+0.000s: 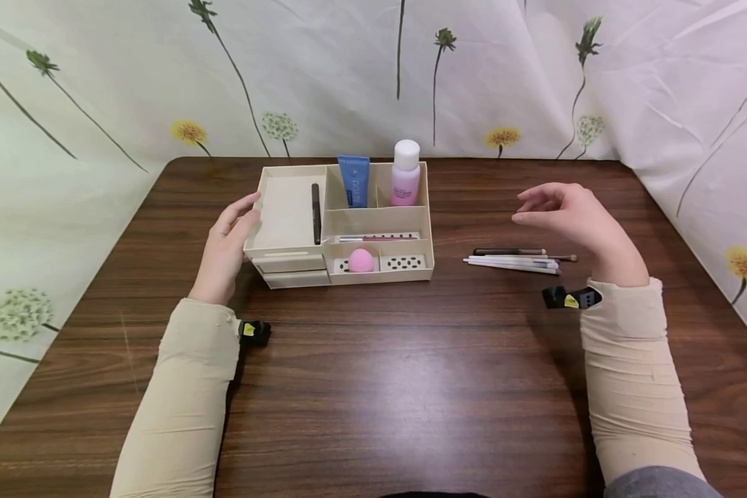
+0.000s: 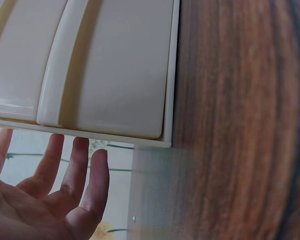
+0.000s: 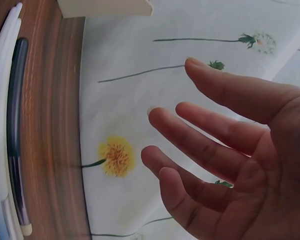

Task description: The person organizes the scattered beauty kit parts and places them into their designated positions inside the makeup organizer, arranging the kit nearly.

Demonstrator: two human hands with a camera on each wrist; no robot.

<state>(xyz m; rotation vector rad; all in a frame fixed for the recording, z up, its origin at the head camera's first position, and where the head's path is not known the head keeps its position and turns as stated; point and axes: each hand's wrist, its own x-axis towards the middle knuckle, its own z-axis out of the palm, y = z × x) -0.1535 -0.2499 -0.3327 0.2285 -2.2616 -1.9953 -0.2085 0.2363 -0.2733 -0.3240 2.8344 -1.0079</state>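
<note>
A cream desktop organizer (image 1: 284,211) stands on the table, two drawers at its front left. My left hand (image 1: 220,252) rests its fingertips against the organizer's left side; in the left wrist view the fingers (image 2: 80,165) reach up along that wall, fairly straight. On the organizer's flat top lies a black pen (image 1: 316,214). Its compartments hold a blue tube (image 1: 355,183), a pink bottle with a white cap (image 1: 405,176), a thin brush (image 1: 380,238) and a pink makeup sponge (image 1: 361,261). My right hand (image 1: 579,216) hovers, fingers loosely bent around nothing, above several makeup brushes (image 1: 513,262).
The brown wooden table (image 1: 411,387) reaches back to a white flower-print cloth (image 1: 361,76). Each wrist carries a small black camera, the left one (image 1: 255,333) near the table and the right one (image 1: 571,298) by the brushes.
</note>
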